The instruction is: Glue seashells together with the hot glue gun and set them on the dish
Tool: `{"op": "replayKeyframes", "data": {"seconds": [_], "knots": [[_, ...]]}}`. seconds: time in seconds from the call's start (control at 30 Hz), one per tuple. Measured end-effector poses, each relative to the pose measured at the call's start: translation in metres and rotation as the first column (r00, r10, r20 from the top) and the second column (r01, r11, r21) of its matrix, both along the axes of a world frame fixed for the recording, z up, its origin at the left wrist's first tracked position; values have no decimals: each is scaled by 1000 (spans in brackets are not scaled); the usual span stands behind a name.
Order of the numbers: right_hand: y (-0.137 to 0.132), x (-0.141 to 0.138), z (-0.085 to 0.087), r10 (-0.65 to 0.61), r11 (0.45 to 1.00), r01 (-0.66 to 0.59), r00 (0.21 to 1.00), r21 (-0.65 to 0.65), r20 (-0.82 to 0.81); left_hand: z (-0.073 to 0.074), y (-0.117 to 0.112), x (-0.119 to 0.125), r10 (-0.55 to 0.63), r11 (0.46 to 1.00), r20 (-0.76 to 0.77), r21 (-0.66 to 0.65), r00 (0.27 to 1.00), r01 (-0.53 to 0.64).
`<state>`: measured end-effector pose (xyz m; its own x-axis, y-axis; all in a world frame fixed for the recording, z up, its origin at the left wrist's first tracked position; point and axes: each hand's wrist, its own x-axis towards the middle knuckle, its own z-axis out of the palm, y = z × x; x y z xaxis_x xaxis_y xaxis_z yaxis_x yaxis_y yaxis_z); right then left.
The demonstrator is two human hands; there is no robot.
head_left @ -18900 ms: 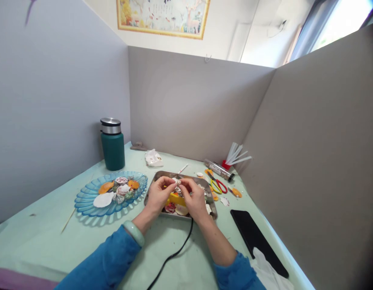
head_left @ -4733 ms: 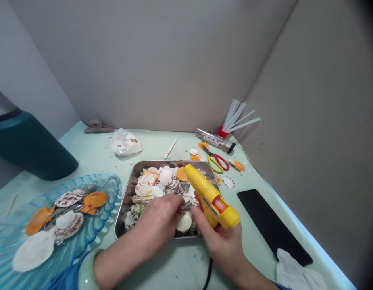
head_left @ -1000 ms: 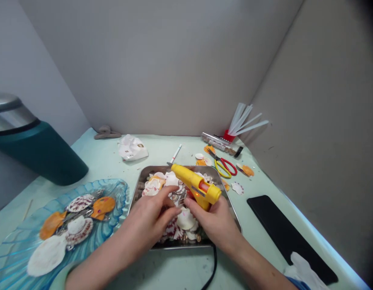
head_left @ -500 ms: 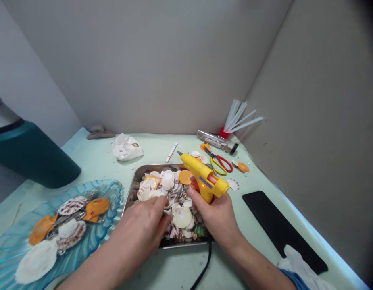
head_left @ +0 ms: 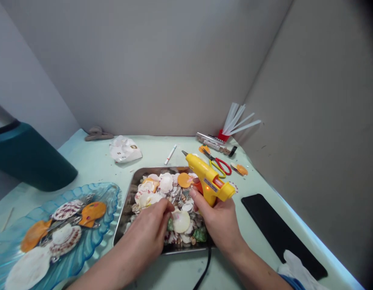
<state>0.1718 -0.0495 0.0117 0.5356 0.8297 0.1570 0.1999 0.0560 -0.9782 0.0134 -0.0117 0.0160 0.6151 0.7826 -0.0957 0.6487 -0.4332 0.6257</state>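
My right hand is closed round the grip of a yellow hot glue gun, its nozzle pointing up and away to the left, a red light lit on its side. My left hand rests in the steel tray of seashells, fingers pinched among the small shells beside a pale round shell. What the fingers grip is hidden. The gun's black cord runs off the near edge.
A blue glass dish with larger shells sits left. A teal flask stands behind it. Scissors, glue sticks in a red cup, a pen, crumpled paper and a black phone lie around. Grey partitions enclose the table.
The glue gun has lifted slightly and shifted right, off the tray's middle. My left hand has slid a little toward the near side of the tray, fingers closing among the shells.
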Motion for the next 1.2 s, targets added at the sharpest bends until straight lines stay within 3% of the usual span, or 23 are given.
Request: {"op": "replayKeyframes", "data": {"seconds": [0.17,0.47,0.67,0.83,0.97,1.13,1.2], "knots": [[1,0,0,12,1000,-12,1000,1,-19,-4,0,-2,-36,998,46,-57,998,39],[0,0,2,27,999,-27,1000,-40,-13,-1,5,-5,10,992,66,-123,998,-2],[1,0,0,75,992,-76,997,-101,-18,0,-3,-16,25,999,34,-24,999,-24],[4,3,-9,223,957,-187,963,-222,151,2,-6,-32,64,997,165,29,984,-70],[-1,-1,-3,193,977,-160,944,-139,267,1,-5,-41,155,983,300,52,941,-178],[-14,-32,12,364,926,-346,924,-153,116,-4,-14,-46,122,970,397,146,910,-194],[-16,-49,13,363,920,-356,932,-165,17,-5,-20,-48,140,964,461,139,876,-227]]}}
